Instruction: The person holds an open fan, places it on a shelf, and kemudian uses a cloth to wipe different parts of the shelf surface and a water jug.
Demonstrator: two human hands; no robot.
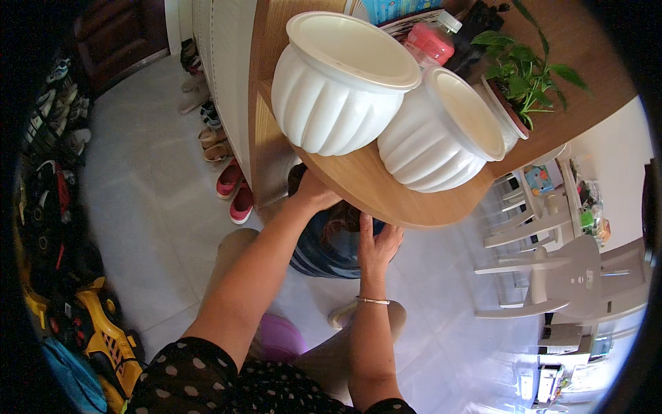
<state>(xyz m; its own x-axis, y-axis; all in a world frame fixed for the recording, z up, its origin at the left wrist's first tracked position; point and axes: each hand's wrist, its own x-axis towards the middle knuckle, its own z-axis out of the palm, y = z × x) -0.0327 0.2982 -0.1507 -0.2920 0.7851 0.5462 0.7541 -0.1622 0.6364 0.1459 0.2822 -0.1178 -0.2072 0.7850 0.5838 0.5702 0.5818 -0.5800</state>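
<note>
Below the wooden shelf, close to the floor, stands a dark blue round pot (318,250) with something dark brown in its mouth. My right hand (379,247) is on the pot's right side, its thumb at the rim and the other fingers along the outer side. Over the pot's far left part reaches my left hand (317,193); its fingers are hidden under the shelf edge, so I cannot see what they touch. On the shelf above are two white ribbed pots (341,103) (434,148).
The rounded wooden shelf (403,207) juts out just above my hands. It also bears a pink-red bottle (431,43) and a leafy potted plant (527,79). Red shoes (238,196) lie left of the pot. A yellow toy vehicle (110,338) and white chairs (552,276) stand farther off.
</note>
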